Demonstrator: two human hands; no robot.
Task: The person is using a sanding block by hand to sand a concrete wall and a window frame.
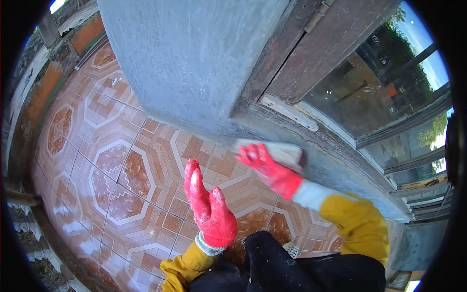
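My right hand (268, 169), in a red coated work glove, grips a pale block-like tool (282, 151), blurred, with a dark end; its exact kind I cannot tell. The tool lies against or close to the grey plastered wall ledge (317, 164) below the window. My left hand (211, 206), in a matching red glove with whitish smears, is raised over the tiled floor (164, 160), fingers upright and slightly apart from the thumb, holding nothing. Grey plaster (193, 54) covers the wall in front of me and looks damp.
A weathered wooden window frame (328, 47) with a hinge (317, 16) and glass panes (346, 95) stands at the right. A low orange-painted wall (47, 84) edges the floor at the left, with thin rods (91, 53) beside it. Dark clothing covers my legs.
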